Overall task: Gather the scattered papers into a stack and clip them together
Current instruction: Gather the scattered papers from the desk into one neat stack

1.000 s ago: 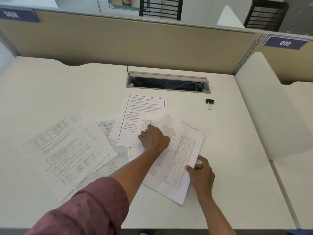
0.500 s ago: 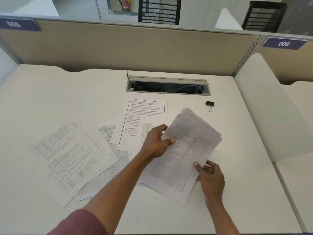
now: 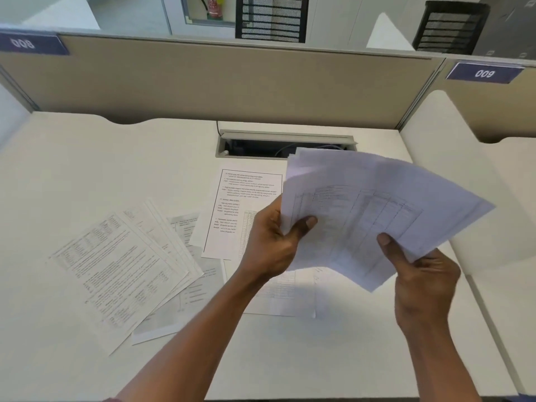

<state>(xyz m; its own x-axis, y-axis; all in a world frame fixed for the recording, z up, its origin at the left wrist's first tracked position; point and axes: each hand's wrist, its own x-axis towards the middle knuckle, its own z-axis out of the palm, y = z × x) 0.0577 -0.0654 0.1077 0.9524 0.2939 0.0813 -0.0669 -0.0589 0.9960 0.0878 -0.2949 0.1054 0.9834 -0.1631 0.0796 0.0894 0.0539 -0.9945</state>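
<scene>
A fanned bunch of printed sheets [image 3: 365, 210] is lifted above the white desk [image 3: 87, 158], held from both sides. My left hand [image 3: 272, 242] pinches its left edge with the thumb on top. My right hand [image 3: 423, 277] grips its lower right corner. On the desk lie a bordered text page [image 3: 243, 204], a table sheet [image 3: 284, 288] under the bunch, and a spread pile of printed sheets [image 3: 121, 271] at the left. The held sheets hide the spot where the black binder clip lay.
An open cable tray [image 3: 261, 143] is set into the desk behind the papers. A beige partition [image 3: 232, 82] closes off the back. At the right stands a white side divider [image 3: 452, 158].
Both hands have raised the bunch of sheets off the desk and swung it up and to the right, uncovering a table sheet beneath. The binder clip is now hidden behind the sheets.
</scene>
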